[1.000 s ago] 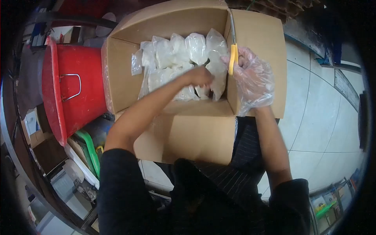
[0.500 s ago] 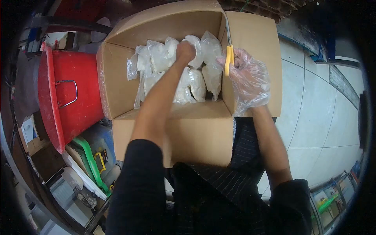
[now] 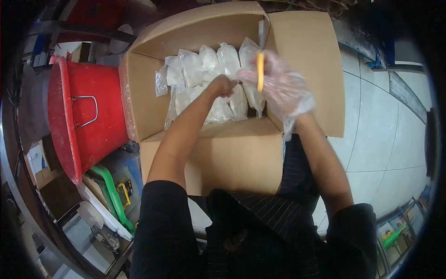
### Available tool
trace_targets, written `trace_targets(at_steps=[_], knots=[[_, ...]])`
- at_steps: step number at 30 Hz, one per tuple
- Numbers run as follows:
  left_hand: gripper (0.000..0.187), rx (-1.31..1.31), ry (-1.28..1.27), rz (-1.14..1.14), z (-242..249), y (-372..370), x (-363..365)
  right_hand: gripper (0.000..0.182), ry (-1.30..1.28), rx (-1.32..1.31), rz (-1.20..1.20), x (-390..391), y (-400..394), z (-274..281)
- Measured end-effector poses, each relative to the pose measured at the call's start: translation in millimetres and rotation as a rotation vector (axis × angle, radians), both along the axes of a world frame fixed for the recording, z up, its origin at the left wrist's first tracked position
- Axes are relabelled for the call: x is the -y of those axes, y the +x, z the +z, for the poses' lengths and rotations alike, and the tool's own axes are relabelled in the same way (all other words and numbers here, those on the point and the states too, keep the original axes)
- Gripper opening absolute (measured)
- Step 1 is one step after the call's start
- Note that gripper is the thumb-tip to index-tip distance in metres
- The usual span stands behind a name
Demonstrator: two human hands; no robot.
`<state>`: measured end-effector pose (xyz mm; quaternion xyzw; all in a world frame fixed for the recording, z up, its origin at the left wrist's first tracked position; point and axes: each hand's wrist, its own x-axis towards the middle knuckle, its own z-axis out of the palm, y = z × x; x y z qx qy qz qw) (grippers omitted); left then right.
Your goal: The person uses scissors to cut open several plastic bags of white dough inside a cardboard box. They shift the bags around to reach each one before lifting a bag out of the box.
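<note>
My bare left hand [image 3: 222, 86] is in the cardboard box [image 3: 211, 142], its fingers closed at the top of a clear plastic bag [image 3: 239, 104] with pale contents. Similar filled bags [image 3: 190, 67] stand packed around it in two rough rows. My right hand [image 3: 281, 83], in a loose clear plastic glove, grips a knife [image 3: 260, 72] by its yellow handle, the blade pointing away from me. The right fingertips reach close to my left fingers over the bags; whether they touch cannot be made out.
A large red tub [image 3: 90, 114] with a metal handle stands left of the box. Below it are a green-handled item [image 3: 111, 197] and other containers. An open box flap [image 3: 313, 74] extends right, beside pale floor tiles [image 3: 371, 125]. Egg-tray-like stacks [image 3: 311, 4] lie at the back.
My left hand has moved down and slightly right from the back row of bags. My right hand with the knife has moved left over the box, closer to the left hand.
</note>
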<state>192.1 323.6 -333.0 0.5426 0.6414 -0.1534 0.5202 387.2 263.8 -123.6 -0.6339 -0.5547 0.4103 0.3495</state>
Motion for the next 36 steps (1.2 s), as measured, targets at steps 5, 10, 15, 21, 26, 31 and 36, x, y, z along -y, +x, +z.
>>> trace_targets(at_steps=[5, 10, 15, 21, 26, 31, 36], knots=[[0.031, 0.223, 0.628, -0.136, 29, -16, 0, 0.070, -0.249, 0.364, 0.473, -25, -17, -20], [0.040, 0.118, 0.799, -0.236, 38, -36, -8, 0.048, -0.335, 0.470, 0.581, -33, -21, -102], [0.047, 0.089, 0.191, 0.037, 65, -23, -4, 0.027, -0.653, 0.084, 0.276, -27, -30, -89], [0.042, 0.166, 0.632, -0.222, 30, -21, -7, 0.043, -0.440, 0.919, 0.539, -2, -44, -72], [0.041, 0.106, 0.640, -0.215, 47, -14, -8, 0.026, -0.312, 1.015, 0.556, -1, -65, -129], [0.042, 0.078, 0.579, -0.151, 55, -12, -8, 0.025, -0.235, 1.015, 0.500, -6, -83, -135], [0.036, 0.033, 0.470, -0.090, 75, -9, -8, 0.043, -0.372, 0.976, 0.519, -6, -88, -80]])
